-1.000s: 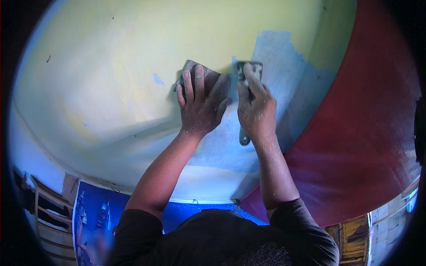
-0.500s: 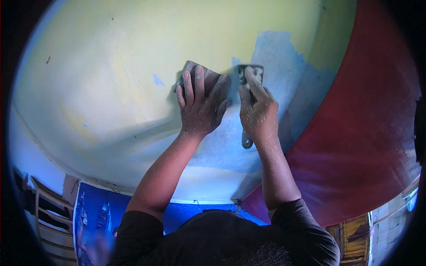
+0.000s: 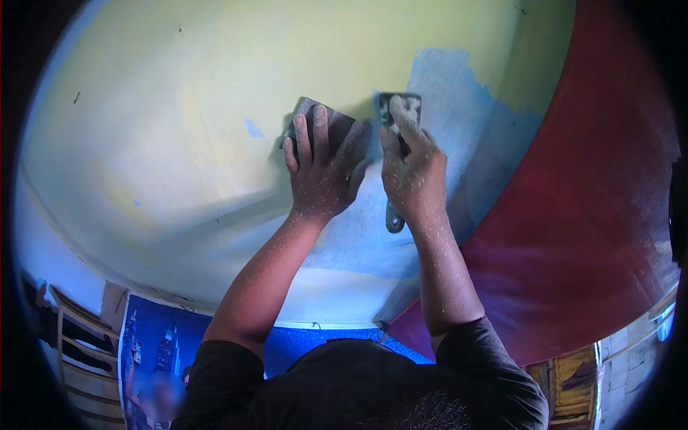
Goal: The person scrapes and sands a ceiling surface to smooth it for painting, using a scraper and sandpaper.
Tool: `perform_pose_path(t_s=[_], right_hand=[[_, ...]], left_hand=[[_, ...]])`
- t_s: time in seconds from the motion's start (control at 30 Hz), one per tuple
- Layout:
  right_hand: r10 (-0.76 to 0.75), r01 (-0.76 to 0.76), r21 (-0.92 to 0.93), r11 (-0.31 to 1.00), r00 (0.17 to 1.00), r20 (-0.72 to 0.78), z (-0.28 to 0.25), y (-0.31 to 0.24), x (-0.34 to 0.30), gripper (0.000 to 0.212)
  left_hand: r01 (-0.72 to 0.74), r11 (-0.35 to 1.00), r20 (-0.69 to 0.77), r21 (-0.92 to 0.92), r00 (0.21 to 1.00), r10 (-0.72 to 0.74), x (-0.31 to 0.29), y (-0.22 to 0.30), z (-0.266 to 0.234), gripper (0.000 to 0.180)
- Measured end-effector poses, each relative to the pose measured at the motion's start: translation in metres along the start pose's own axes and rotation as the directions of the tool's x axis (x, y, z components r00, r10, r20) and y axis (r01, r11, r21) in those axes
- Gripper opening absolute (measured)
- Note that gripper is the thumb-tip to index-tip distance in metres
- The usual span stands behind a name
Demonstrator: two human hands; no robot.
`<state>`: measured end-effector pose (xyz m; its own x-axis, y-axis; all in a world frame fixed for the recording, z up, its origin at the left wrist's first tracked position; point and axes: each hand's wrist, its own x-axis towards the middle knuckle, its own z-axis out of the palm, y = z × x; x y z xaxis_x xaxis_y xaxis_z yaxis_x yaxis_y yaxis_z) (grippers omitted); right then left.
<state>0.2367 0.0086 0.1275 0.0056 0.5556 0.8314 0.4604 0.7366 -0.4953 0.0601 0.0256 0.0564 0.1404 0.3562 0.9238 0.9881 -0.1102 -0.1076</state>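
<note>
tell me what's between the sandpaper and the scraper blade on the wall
Nothing but bare wall. In the head view, a narrow strip of blue-grey scraped surface separates the sandpaper under the left hand from the scraper in the right hand.

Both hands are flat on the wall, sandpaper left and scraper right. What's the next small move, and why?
Probably push the scraper in the right hand up into the yellow paint, since its blade sits at the top edge of the bared blue patch, while the left hand presses the sandpaper beside it.
</note>
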Motion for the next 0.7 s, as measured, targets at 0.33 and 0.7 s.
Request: perform_pose_path(t_s=[0.33, 0.7], right_hand=[[0.044, -0.044, -0.001, 0.999, 0.998, 0.04, -0.007, -0.013, 0.008, 0.044], [0.01, -0.01, 0.007, 1.0, 1.0, 0.004, -0.007, 0.001, 0.004, 0.047]], left_hand=[[0.019, 1.0, -0.003, 0.023, 1.0, -0.019, 0.001, 0.002, 0.001, 0.065], [0.025, 0.999, 0.03, 0.038, 0.999, -0.026, 0.0, 0.003, -0.001, 0.068]])
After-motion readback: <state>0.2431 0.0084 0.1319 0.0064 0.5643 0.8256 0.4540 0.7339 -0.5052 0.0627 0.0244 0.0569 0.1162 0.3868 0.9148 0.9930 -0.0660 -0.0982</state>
